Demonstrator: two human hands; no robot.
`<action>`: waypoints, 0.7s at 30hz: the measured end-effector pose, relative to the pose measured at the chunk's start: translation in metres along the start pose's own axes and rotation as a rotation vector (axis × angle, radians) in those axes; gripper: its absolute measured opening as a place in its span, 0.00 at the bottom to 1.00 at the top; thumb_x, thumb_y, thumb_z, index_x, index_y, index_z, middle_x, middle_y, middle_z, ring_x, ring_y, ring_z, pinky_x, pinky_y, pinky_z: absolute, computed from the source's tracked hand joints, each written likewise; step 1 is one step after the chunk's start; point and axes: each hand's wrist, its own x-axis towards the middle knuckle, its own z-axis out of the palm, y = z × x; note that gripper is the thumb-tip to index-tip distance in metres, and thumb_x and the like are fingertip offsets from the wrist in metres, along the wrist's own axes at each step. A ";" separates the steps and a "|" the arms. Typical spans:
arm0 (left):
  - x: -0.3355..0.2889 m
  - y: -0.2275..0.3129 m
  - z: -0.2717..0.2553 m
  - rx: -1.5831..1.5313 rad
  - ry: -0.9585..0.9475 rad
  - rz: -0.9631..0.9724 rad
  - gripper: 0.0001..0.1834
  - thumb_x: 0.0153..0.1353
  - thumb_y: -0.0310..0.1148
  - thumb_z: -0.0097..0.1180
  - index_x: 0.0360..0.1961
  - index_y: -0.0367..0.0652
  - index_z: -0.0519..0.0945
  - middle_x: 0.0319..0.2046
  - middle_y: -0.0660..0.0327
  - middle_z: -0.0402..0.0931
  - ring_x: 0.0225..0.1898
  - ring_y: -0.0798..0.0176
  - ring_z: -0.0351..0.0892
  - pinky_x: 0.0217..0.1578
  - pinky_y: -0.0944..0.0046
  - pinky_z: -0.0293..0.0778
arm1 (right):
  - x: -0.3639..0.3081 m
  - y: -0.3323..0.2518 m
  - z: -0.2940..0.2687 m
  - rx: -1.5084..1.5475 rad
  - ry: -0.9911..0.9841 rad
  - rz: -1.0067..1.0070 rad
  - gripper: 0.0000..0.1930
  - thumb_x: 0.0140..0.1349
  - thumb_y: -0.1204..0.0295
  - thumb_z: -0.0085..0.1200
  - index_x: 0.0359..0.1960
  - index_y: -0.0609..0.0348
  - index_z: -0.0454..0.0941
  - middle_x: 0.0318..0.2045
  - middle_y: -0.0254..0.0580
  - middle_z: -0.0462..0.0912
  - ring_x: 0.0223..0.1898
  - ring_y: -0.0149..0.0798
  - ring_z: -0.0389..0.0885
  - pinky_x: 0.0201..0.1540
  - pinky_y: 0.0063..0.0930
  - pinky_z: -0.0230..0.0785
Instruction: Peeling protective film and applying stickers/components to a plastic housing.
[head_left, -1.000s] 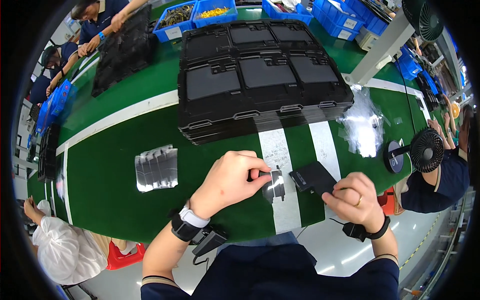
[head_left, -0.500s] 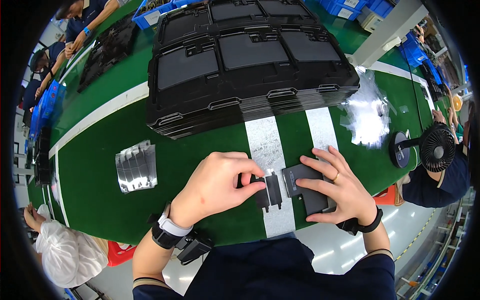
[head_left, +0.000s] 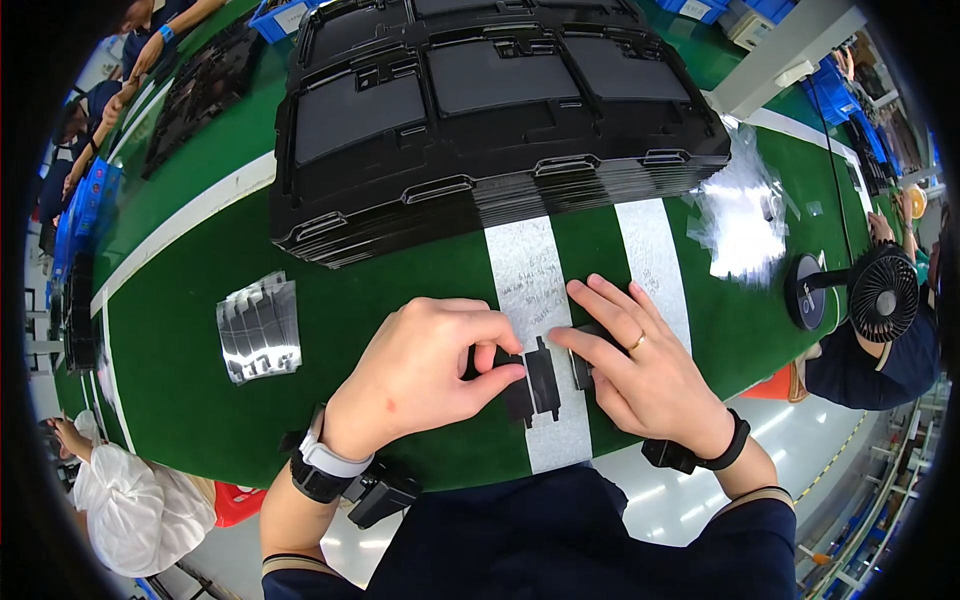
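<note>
Nearest the wearer, the left hand [head_left: 425, 365] is palm down with thumb and forefinger brought close together at the left part of a pair of thin black strips [head_left: 542, 382]; whether its grip actually pinches them cannot be told. The strips lie on a white band [head_left: 556, 445] crossing the green counter [head_left: 160, 340], between the two hands. The right hand [head_left: 650, 385] has its grip open, fingers extended over a flat black block [head_left: 581, 370]; only the block's left part is visible, just beside the strips. To the left, well apart, lies a batch of glossy film pieces [head_left: 260, 328] bearing dark strips. Farther right stands a small black fan [head_left: 884, 290]. Beyond the hands is a stack of black trays [head_left: 500, 150], with crumpled clear film [head_left: 740, 225] to its right.
</note>
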 end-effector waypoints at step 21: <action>0.001 0.001 0.001 0.001 -0.010 -0.004 0.10 0.40 0.25 0.65 0.26 0.42 0.79 0.13 0.67 0.68 0.10 0.75 0.61 0.13 0.74 0.57 | -0.019 0.020 -0.028 0.177 -0.127 -0.087 0.32 0.36 0.58 0.66 0.48 0.49 0.74 0.56 0.47 0.64 0.59 0.54 0.60 0.59 0.52 0.53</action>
